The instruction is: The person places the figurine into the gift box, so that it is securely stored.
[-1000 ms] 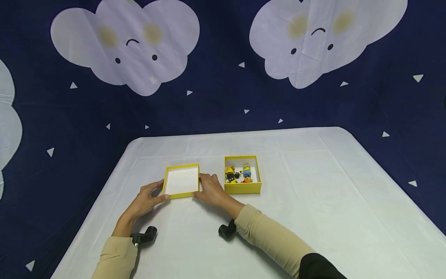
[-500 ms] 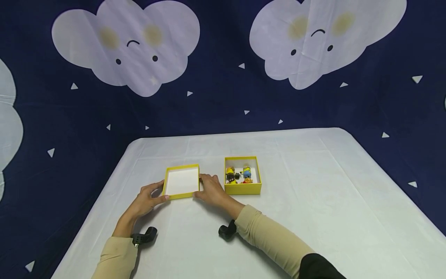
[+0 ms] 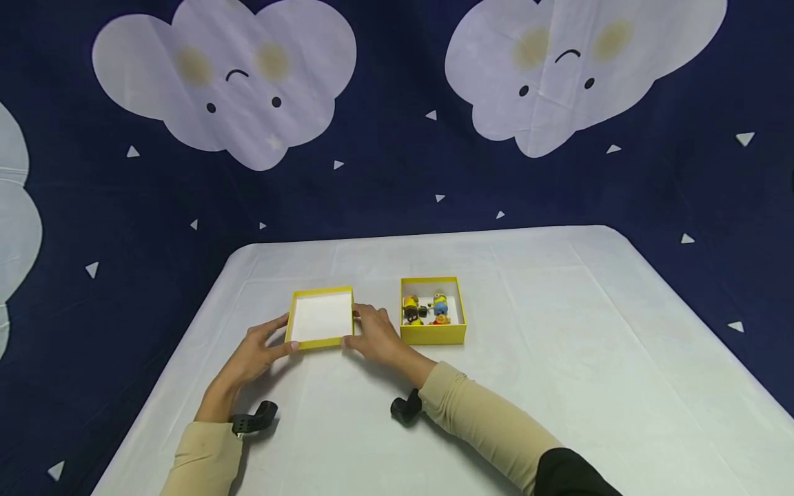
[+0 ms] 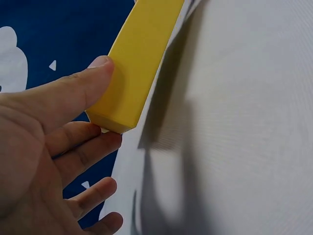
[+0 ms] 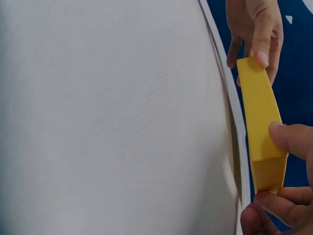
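Observation:
A shallow yellow box lid (image 3: 321, 317) with a white inside faces up between both hands, left of the box. At its left front corner my left hand (image 3: 253, 355) pinches it, thumb on the front wall and fingers at the side. My right hand (image 3: 377, 336) grips the opposite corner the same way. In the left wrist view the thumb presses the yellow wall of the lid (image 4: 137, 68), with a shadow on the cloth below. The right wrist view shows both hands at the ends of the lid (image 5: 259, 112).
Right of the lid stands an open yellow box (image 3: 432, 335) with several small toy figures (image 3: 439, 303) inside. A white cloth (image 3: 558, 358) covers the table. Behind hangs a dark blue curtain (image 3: 397, 186) with clouds. Each wrist wears a black camera (image 3: 406, 408).
The lid has shifted slightly left and away from me, with both hands moving along with it. The box of figures stays where it was.

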Action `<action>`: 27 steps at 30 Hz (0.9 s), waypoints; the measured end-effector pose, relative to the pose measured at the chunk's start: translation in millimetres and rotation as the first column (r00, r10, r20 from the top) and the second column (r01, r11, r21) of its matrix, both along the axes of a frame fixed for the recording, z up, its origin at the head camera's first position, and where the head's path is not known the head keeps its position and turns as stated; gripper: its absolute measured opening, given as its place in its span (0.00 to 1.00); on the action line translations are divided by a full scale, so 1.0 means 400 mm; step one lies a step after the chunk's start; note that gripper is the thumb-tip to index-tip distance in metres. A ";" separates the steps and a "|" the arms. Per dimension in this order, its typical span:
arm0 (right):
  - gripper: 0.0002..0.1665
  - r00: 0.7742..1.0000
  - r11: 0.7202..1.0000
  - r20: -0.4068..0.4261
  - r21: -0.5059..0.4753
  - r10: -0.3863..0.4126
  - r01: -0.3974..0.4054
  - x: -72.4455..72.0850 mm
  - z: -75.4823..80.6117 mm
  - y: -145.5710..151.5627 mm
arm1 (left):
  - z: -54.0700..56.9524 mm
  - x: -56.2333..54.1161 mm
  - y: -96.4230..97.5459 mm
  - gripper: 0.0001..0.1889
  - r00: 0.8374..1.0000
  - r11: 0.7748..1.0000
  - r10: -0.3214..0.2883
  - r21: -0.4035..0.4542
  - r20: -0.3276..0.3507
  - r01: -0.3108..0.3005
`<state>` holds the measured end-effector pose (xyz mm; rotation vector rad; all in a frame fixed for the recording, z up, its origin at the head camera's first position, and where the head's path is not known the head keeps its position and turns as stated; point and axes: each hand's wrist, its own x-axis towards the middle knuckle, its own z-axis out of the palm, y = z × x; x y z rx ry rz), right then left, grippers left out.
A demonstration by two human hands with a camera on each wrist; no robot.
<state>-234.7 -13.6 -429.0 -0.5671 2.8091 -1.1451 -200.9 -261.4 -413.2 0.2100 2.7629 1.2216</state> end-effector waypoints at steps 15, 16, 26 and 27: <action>0.40 0.999 0.991 -0.032 -0.137 -0.009 0.005 0.011 0.059 0.010 | 0.054 0.027 0.005 0.42 0.995 0.994 0.097 0.044 -0.026 -0.096; 0.40 1.000 0.988 -0.024 -0.152 -0.010 0.006 0.013 0.065 0.013 | 0.057 0.028 0.007 0.42 0.995 0.994 0.100 0.048 -0.032 -0.098; 0.42 1.000 0.975 -0.018 -0.222 -0.016 0.011 0.021 0.099 0.057 | 0.085 0.035 0.045 0.43 0.990 0.992 0.099 0.082 -0.095 -0.092; 0.42 1.000 0.974 -0.022 -0.224 -0.018 0.013 0.021 0.101 0.063 | 0.087 0.035 0.049 0.43 0.990 0.992 0.098 0.085 -0.097 -0.090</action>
